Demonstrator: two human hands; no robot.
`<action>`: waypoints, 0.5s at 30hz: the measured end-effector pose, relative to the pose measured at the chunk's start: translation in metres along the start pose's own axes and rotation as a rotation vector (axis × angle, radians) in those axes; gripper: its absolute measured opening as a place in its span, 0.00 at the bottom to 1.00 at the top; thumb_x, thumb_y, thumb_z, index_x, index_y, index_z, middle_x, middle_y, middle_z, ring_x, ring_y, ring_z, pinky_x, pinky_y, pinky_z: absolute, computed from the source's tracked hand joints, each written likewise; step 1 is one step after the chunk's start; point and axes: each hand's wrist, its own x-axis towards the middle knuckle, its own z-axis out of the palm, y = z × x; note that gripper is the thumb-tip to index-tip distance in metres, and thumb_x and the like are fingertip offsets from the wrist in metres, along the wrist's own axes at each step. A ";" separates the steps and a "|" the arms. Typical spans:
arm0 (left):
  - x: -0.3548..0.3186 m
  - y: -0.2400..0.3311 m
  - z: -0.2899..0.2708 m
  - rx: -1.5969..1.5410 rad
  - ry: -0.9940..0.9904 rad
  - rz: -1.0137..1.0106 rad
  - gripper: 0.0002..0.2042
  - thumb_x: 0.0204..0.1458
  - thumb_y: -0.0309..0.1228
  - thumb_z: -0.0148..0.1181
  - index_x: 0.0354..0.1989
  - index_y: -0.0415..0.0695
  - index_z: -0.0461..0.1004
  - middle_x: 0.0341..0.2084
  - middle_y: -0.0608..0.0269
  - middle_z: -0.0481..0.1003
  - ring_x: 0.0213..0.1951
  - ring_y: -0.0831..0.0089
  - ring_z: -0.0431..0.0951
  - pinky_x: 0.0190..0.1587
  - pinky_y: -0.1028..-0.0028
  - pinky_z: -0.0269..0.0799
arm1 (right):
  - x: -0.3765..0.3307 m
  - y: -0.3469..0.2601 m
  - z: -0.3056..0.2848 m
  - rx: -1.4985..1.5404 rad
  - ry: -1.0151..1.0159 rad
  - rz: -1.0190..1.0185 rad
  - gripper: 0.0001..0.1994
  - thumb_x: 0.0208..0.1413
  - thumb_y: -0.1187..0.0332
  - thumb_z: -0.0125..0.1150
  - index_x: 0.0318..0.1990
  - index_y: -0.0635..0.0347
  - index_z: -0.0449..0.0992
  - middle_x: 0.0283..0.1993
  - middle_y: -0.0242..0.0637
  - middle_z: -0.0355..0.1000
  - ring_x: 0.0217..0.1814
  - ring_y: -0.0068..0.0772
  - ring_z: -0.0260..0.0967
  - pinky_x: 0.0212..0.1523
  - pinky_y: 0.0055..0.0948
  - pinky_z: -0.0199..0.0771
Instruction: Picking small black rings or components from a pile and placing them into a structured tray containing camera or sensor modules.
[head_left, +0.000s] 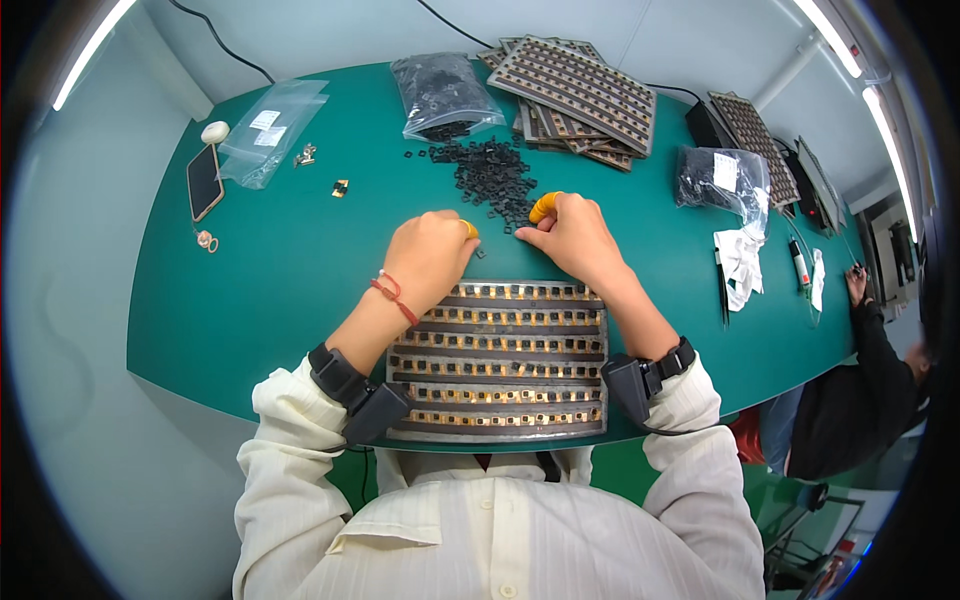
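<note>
A grey tray (pixel 497 328) with rows of small gold-coloured parts lies on the green table right in front of me. Just beyond it sits a loose pile of small black square pieces (pixel 488 175). My left hand (pixel 430 255) is curled at the near edge of that pile, a yellow finger cot on one fingertip. My right hand (pixel 572 235) reaches to the pile too, an orange cot on its raised finger, fingertips pinched near a black piece. Whether either hand grips a piece is hidden by the fingers. Both wrists wear black bands.
A bag of black pieces (pixel 442 95) and a stack of trays (pixel 575 90) lie at the back. A phone (pixel 204 180) and clear bags (pixel 270 130) sit far left. Another bag (pixel 722 180) and white cloth (pixel 742 262) lie right, where another person (pixel 860 370) works.
</note>
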 end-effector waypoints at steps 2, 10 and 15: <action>-0.002 -0.009 -0.001 -0.008 0.037 -0.007 0.08 0.52 0.31 0.63 0.34 0.39 0.82 0.28 0.54 0.77 0.31 0.53 0.79 0.36 0.61 0.75 | -0.002 -0.003 0.005 -0.003 0.012 -0.012 0.14 0.49 0.67 0.72 0.36 0.72 0.82 0.27 0.44 0.79 0.29 0.33 0.77 0.33 0.29 0.77; -0.002 -0.005 -0.004 -0.258 -0.030 -0.033 0.08 0.49 0.26 0.66 0.35 0.34 0.80 0.29 0.51 0.79 0.32 0.57 0.81 0.36 0.65 0.77 | -0.016 -0.011 0.000 0.028 -0.052 -0.143 0.11 0.52 0.72 0.68 0.38 0.72 0.81 0.28 0.50 0.78 0.30 0.35 0.79 0.33 0.31 0.77; 0.002 0.011 -0.003 -0.086 -0.089 -0.071 0.10 0.49 0.30 0.67 0.35 0.36 0.80 0.30 0.54 0.80 0.33 0.61 0.82 0.37 0.66 0.77 | -0.014 0.001 -0.004 0.030 -0.021 -0.119 0.11 0.53 0.73 0.66 0.41 0.72 0.81 0.31 0.49 0.80 0.33 0.36 0.80 0.36 0.29 0.78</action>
